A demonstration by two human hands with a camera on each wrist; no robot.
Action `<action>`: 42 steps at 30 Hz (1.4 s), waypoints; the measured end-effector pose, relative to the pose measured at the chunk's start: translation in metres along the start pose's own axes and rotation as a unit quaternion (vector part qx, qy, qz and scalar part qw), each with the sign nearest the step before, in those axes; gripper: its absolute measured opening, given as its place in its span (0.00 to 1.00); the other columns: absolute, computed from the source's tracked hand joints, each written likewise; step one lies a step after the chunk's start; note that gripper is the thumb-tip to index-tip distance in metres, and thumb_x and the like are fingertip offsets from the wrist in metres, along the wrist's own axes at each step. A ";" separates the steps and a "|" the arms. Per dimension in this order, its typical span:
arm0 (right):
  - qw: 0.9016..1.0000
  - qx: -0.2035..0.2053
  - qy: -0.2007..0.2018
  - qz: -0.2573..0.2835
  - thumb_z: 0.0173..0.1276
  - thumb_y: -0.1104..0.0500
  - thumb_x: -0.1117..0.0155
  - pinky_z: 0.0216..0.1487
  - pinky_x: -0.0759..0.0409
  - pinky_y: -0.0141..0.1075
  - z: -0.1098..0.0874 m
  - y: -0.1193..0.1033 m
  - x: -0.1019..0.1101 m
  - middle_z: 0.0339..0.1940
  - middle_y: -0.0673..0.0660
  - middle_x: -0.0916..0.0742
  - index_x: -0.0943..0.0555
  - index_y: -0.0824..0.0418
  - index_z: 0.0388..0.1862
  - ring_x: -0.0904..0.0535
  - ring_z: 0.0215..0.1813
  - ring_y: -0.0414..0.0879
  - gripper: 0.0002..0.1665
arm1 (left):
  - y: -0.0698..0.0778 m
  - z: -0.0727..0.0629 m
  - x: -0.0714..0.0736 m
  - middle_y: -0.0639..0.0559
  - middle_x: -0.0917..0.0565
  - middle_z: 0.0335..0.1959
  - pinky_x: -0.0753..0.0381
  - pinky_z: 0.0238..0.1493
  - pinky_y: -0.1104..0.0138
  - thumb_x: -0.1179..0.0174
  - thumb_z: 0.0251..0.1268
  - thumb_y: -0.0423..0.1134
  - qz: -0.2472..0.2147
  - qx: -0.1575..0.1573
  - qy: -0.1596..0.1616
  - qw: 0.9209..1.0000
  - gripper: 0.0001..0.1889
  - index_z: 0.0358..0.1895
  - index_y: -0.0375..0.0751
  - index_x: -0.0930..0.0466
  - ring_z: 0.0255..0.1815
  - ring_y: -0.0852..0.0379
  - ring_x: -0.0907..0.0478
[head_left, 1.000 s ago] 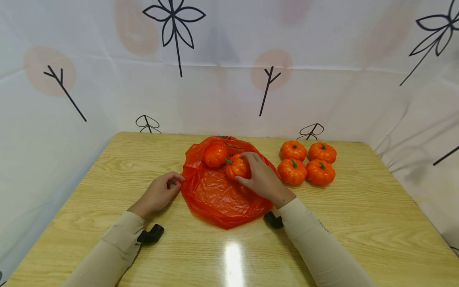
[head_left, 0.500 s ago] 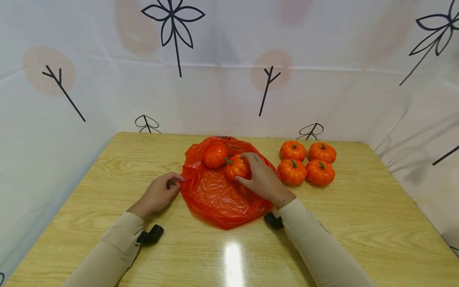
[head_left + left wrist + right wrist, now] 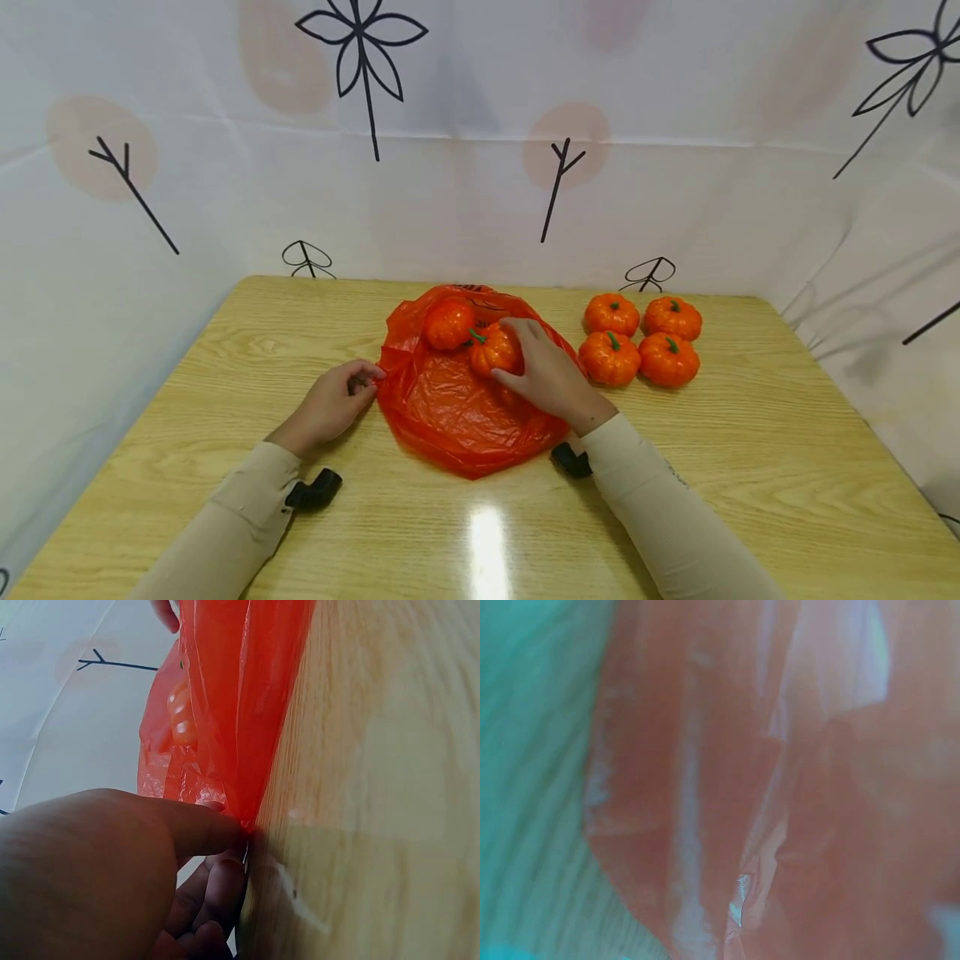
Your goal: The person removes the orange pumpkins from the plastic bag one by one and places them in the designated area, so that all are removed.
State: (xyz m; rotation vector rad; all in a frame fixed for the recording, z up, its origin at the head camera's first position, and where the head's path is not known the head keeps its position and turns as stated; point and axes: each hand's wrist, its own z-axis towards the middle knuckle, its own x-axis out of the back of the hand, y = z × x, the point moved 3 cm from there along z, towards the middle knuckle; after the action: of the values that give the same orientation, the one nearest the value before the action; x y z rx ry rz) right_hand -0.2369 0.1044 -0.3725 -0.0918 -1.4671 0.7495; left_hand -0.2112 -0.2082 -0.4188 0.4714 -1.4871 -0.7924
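A thin red plastic bag (image 3: 457, 417) lies spread with its mouth open in the middle of the table. My left hand (image 3: 337, 404) pinches its left edge; the left wrist view shows thumb and fingertips together on the film (image 3: 247, 765), close to the wood. Inside the bag, my right hand (image 3: 547, 371) grips a small orange pumpkin (image 3: 493, 350) with a green stem, fingers behind it and thumb in front. Another pumpkin (image 3: 449, 323) sits in the bag just left of it. Blurred red film (image 3: 697, 787) fills most of the right wrist view and hides that hand.
Several more orange pumpkins (image 3: 610, 358) stand in two rows right of the bag on the wooden table (image 3: 780, 467). A white cloth (image 3: 450, 208) with dark plant drawings hangs behind the table. Black wrist-worn pieces (image 3: 315, 490) stick out by both sleeves.
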 end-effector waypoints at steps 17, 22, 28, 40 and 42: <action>0.999 -0.014 -0.028 -0.022 0.65 0.45 0.29 0.63 0.23 0.55 -0.003 -0.001 -0.002 0.69 0.63 0.32 0.42 0.53 0.80 0.22 0.58 0.59 0.50 | -0.001 0.000 0.000 0.48 0.18 0.40 0.25 0.43 0.65 0.43 0.72 0.32 0.004 0.000 0.000 1.000 0.09 0.50 0.41 0.19 0.37 0.56 0.25; 0.999 -0.017 -0.041 -0.023 0.64 0.46 0.28 0.64 0.24 0.55 -0.005 0.000 -0.004 0.69 0.63 0.31 0.42 0.53 0.80 0.23 0.61 0.59 0.51 | -0.001 0.000 0.000 0.48 0.18 0.40 0.25 0.43 0.64 0.43 0.72 0.32 0.004 0.000 0.000 1.000 0.08 0.50 0.41 0.19 0.37 0.55 0.25; 0.999 0.000 -0.021 -0.026 0.64 0.46 0.28 0.64 0.24 0.55 -0.007 -0.001 -0.003 0.69 0.62 0.30 0.40 0.53 0.79 0.23 0.60 0.59 0.49 | 0.000 0.000 0.000 0.48 0.17 0.40 0.25 0.43 0.64 0.43 0.72 0.32 0.003 -0.004 -0.001 1.000 0.09 0.51 0.41 0.19 0.37 0.56 0.25; 0.999 0.030 0.031 -0.021 0.64 0.46 0.28 0.63 0.24 0.58 -0.021 -0.006 0.006 0.72 0.58 0.32 0.40 0.51 0.80 0.24 0.65 0.59 0.49 | 0.001 -0.002 0.001 0.47 0.17 0.40 0.25 0.42 0.64 0.43 0.72 0.32 0.005 -0.002 -0.002 1.000 0.09 0.51 0.40 0.19 0.36 0.56 0.25; 0.998 0.037 0.037 -0.019 0.64 0.47 0.27 0.63 0.23 0.58 -0.024 -0.007 0.008 0.72 0.57 0.32 0.40 0.51 0.80 0.24 0.64 0.59 0.49 | 0.002 -0.001 0.001 0.47 0.17 0.40 0.25 0.42 0.64 0.43 0.72 0.31 0.005 -0.001 -0.002 1.000 0.09 0.51 0.40 0.19 0.36 0.56 0.25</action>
State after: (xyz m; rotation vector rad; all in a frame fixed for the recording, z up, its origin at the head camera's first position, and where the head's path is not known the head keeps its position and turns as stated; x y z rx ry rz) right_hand -0.2131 0.1123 -0.3662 -0.0357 -1.3651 0.7612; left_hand -0.2095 -0.2081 -0.4169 0.4609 -1.4915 -0.7877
